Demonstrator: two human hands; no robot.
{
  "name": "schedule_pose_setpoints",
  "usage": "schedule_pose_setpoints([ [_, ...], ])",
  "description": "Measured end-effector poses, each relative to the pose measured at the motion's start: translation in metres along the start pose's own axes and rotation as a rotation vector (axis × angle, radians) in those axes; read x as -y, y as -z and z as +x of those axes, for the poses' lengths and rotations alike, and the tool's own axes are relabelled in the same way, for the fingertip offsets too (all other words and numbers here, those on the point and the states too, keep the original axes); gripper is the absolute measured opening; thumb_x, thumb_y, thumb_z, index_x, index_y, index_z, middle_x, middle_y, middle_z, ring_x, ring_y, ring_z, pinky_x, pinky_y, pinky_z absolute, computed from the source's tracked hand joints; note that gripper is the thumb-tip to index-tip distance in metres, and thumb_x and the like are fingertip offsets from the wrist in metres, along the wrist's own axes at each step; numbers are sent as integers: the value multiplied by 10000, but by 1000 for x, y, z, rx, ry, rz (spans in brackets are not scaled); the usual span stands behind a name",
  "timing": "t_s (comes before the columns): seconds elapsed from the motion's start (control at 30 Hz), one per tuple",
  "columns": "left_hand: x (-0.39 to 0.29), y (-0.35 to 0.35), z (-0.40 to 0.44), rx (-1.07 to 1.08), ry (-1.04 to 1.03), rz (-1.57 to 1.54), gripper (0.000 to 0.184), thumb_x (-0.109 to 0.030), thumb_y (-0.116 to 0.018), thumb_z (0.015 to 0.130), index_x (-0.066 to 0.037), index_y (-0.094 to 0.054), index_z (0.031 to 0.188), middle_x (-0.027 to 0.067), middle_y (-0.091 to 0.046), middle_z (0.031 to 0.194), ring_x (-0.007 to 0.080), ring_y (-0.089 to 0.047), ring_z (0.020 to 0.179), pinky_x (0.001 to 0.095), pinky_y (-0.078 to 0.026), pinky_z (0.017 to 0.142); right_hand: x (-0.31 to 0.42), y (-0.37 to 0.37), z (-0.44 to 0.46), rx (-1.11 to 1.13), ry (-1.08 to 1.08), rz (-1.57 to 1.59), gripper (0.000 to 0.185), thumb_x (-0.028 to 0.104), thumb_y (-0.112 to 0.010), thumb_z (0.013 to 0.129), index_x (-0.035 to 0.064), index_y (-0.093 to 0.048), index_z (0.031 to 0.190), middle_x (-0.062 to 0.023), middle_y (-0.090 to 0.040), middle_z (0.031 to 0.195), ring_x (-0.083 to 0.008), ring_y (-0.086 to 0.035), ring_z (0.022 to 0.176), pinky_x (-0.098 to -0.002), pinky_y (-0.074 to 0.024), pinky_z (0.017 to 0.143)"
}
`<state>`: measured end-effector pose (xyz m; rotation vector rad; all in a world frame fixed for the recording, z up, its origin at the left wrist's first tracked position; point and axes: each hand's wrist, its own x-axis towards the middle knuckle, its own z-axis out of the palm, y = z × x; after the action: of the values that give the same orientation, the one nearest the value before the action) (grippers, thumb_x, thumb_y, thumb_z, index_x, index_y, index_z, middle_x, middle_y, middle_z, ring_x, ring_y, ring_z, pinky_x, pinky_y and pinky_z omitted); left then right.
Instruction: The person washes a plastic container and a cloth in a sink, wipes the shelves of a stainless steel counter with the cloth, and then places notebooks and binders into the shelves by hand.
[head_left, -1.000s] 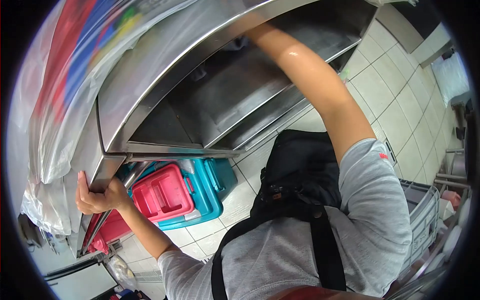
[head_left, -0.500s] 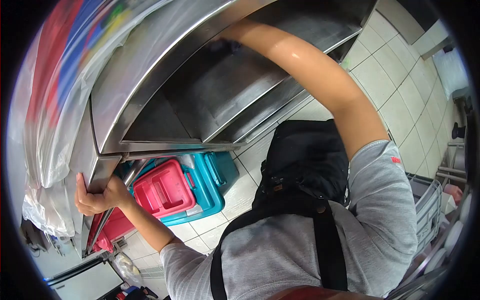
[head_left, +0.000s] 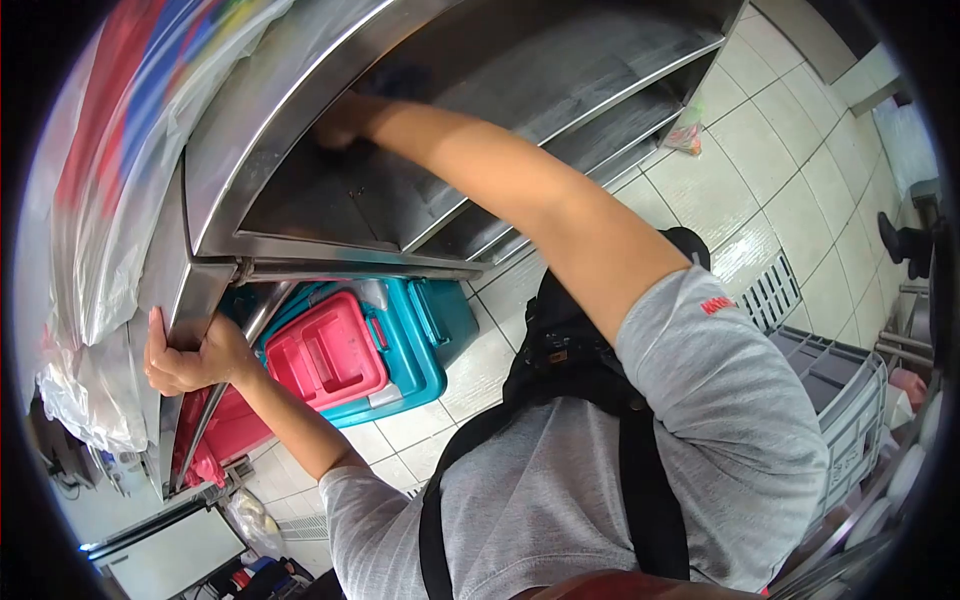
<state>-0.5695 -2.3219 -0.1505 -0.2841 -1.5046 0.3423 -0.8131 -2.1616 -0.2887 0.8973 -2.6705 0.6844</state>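
My left hand (head_left: 195,360) is closed around the front corner of a stainless steel counter (head_left: 205,290), with the fingers over its edge. My right arm reaches into the open shelf space below the countertop. Deep in the shadow there, my right hand (head_left: 342,120) is low over the dark metal shelf (head_left: 480,150), towards its left end. Its fingers are hidden in the dark, and whether it holds anything cannot be made out. A dark bluish patch shows faintly on the shelf behind my right wrist.
Clear plastic bags (head_left: 110,200) with coloured contents lie on the countertop. Below the counter stand a teal bin (head_left: 430,370) and a pink tub (head_left: 325,350). A grey crate (head_left: 850,400) is behind my right side. A small bag (head_left: 686,135) rests on the tiled floor.
My right hand has moved left and nearer along the shelf, and my right elbow has come down and inward. My left hand keeps its hold on the counter corner.
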Motion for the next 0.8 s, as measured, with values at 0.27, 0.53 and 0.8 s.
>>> schedule_pose_setpoints([
  [0.27,1,-2,0,10,17,26,299,-170,-699,592,-165,-605,876,-36,-536,714,181,-497,655,314,-310,627,-6,118,-90,608,419,343,441,79,-504,666,65,-560,1103,-170,-578,1060,-290,-548,973,-363,-440,820],
  [0.53,6,-2,-2,10,10,9,301,-205,-714,596,-166,-604,873,-39,-537,717,178,-502,649,315,-311,614,37,83,-124,152,418,-123,318,88,-503,667,33,-629,953,-180,-613,950,-295,-588,851,-351,-479,732],
  [0.8,3,-1,-1,15,16,17,311,-204,-722,588,-161,-607,873,-33,-541,723,176,-503,654,314,-312,613,36,135,-115,641,139,219,410,63,-455,664,64,-592,1050,-169,-604,996,-285,-560,936,-376,-437,804],
])
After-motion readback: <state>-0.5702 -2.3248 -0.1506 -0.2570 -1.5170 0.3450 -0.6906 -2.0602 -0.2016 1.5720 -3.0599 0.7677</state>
